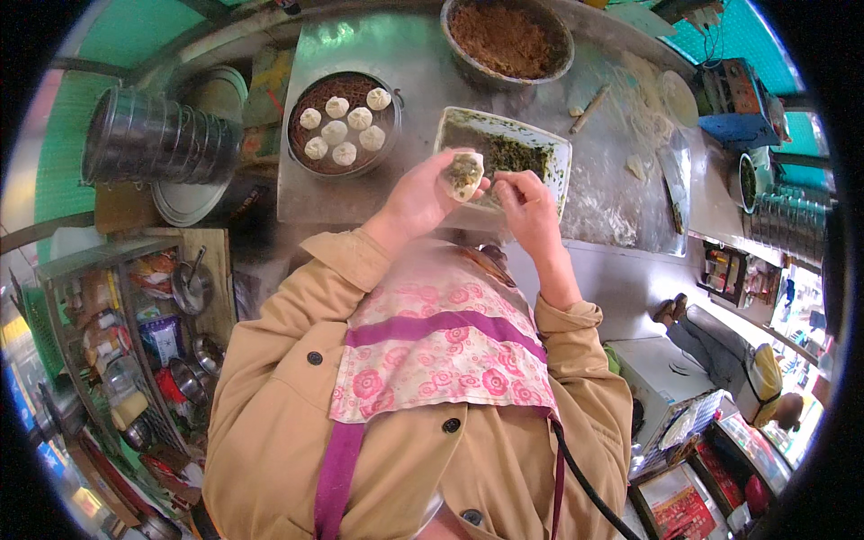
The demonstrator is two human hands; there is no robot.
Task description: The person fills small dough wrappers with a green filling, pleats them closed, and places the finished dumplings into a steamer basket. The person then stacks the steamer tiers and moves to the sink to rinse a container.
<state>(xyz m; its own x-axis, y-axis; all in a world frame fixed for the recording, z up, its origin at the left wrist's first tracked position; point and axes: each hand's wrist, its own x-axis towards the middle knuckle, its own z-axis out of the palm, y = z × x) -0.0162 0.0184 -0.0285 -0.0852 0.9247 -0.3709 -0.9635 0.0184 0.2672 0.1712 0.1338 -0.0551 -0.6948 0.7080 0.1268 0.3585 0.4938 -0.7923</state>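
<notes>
In my left hand [422, 192] lies a round dough wrapper [464, 177] with chopped green filling on it, cupped in the palm and fingers. Just to the right is my right hand [530, 206], its fingers curled and pinched together; whether a thin tool is between them cannot be made out. Beneath both hands stands a white rectangular tub [565, 177] holding dark green chopped filling [516, 154]. To the left, several pleated buns [359, 118] sit apart from each other on the brown liner of a round metal steamer tray [398, 128].
A large metal bowl of brown filling [503, 37] stands at the back. Right of the tub are a rolling pin [590, 108], dough scraps [634, 166] and floury patches on the metal table. Stacked steamers [162, 138] stand far left. Another person [729, 358] is at far right.
</notes>
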